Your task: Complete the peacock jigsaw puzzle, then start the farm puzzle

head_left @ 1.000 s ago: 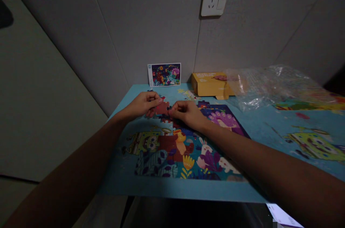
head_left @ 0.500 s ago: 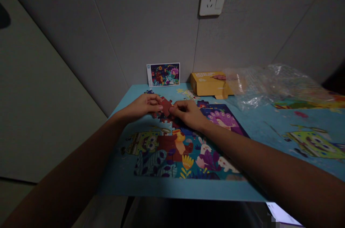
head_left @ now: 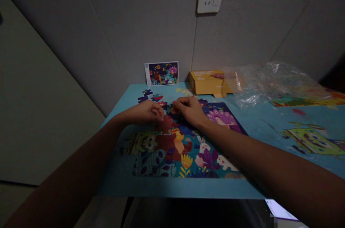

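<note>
A partly assembled jigsaw puzzle [head_left: 185,163] with a bear, rabbits and flowers lies on the blue table. A reddish-brown puzzle piece [head_left: 166,124] lies at the bear's head, in the puzzle's upper left part. My left hand [head_left: 144,112] is beside this piece, its fingers curled in and the tips close over its edge. To the right, my right hand [head_left: 190,112] hovers low over the puzzle's upper part, thumb and fingers drawn together. No piece shows in either hand. Several dark loose or joined pieces [head_left: 157,97] lie just beyond my left hand.
A small picture card [head_left: 163,73] of the same scene leans on the wall. Beside it are a yellow box [head_left: 206,83] and a crumpled clear plastic bag [head_left: 258,80]. Small yellowish bits [head_left: 183,91] lie before the box. The blue table [head_left: 178,187] has printed cartoon figures.
The reddish-brown piece, held between both hands before, now lies in the gap at the bear's head. My left hand has moved slightly down; my right fingers have come away from the piece.
</note>
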Demonstrator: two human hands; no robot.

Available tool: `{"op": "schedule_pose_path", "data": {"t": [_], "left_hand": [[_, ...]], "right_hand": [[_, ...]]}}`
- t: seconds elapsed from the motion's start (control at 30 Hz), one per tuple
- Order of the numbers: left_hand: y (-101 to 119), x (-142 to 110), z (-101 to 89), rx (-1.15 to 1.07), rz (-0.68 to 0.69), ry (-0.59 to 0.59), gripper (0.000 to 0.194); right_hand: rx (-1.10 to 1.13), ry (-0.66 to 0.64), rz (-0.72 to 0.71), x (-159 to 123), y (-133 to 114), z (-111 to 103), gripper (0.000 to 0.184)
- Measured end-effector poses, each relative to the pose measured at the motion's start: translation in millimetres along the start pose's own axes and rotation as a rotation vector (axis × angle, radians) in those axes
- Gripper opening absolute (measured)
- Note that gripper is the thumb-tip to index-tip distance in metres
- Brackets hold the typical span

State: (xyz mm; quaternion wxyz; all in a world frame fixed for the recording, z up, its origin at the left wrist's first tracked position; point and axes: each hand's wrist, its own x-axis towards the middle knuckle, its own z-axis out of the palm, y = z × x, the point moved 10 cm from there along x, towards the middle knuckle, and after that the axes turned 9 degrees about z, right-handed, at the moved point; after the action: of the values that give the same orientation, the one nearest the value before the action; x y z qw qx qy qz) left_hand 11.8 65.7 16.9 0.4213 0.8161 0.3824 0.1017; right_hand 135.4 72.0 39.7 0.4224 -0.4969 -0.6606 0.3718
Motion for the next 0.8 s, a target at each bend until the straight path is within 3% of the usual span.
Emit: {"op": "schedule_pose_path", "data": {"t": [0.37,0.57,0.7,0.8], "left_hand": [[1,1,3.9,0.166,0.033,-0.062,0.016],[-9,2,-3.5,0.289,-0.022,-0.013,0.030],[-11,2,-0.3,0.255,-0.012,-0.040,0.032],[-12,2,1.5,0.263,-0.006,-0.064,0.030]], "right_hand": [[-0.051,-0.009,-0.022,0,-1,4,0.035],[-0.336,-0.203,-0.080,-7,-6,25,0.012],[-0.628,-0.309,-0.228,-16,-14,37,0.037],[-0.697,-0.330,-0.198,-15,-11,37,0.042]]}}
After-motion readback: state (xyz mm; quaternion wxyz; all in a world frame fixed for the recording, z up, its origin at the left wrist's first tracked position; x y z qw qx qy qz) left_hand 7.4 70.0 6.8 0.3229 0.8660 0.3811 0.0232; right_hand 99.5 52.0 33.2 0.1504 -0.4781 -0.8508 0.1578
